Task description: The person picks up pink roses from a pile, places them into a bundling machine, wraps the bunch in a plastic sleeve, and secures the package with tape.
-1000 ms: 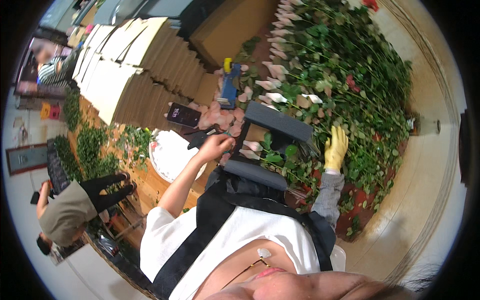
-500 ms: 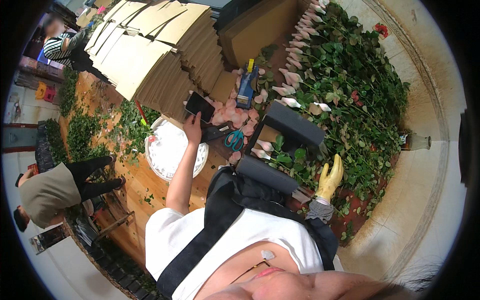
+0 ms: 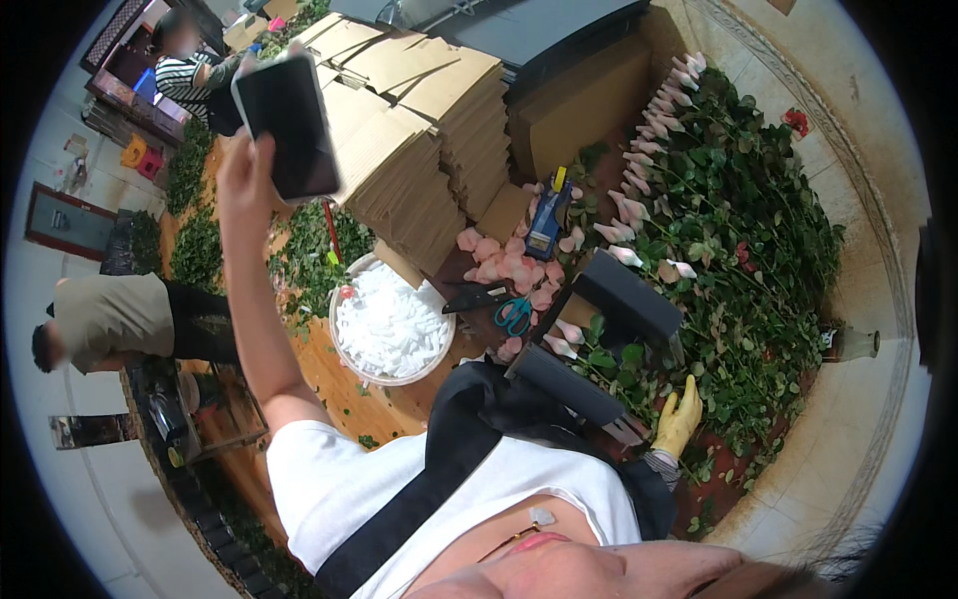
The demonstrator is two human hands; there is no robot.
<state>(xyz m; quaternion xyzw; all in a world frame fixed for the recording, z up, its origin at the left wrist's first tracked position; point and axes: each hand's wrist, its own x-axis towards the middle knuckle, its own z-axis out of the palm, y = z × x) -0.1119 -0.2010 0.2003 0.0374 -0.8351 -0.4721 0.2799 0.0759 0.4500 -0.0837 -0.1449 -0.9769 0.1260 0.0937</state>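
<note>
My bare left hand (image 3: 246,180) is raised at the upper left, gripping a phone (image 3: 289,125) with a dark screen and a light case. A yellow glove covers my right hand (image 3: 679,419), which rests beside leafy rose stems with its fingers stretched out and nothing visible in them. Left of it, a dark padded holder (image 3: 569,379) has two pale pink roses (image 3: 566,337) lying between its sides. A long row of more pink roses (image 3: 639,180) with green stems spreads over the table beyond.
Teal-handled scissors (image 3: 514,316), loose petals (image 3: 494,265) and a blue tool with a yellow end (image 3: 549,215) lie near the holder. Stacked cardboard sheets (image 3: 399,170) rise behind a round bin (image 3: 396,380) of white pieces. Two other people (image 3: 120,319) are at the left.
My left hand has lifted the phone from beside the petals, up and to the left, closer to the camera. The view has shifted; my right hand stays by the stems.
</note>
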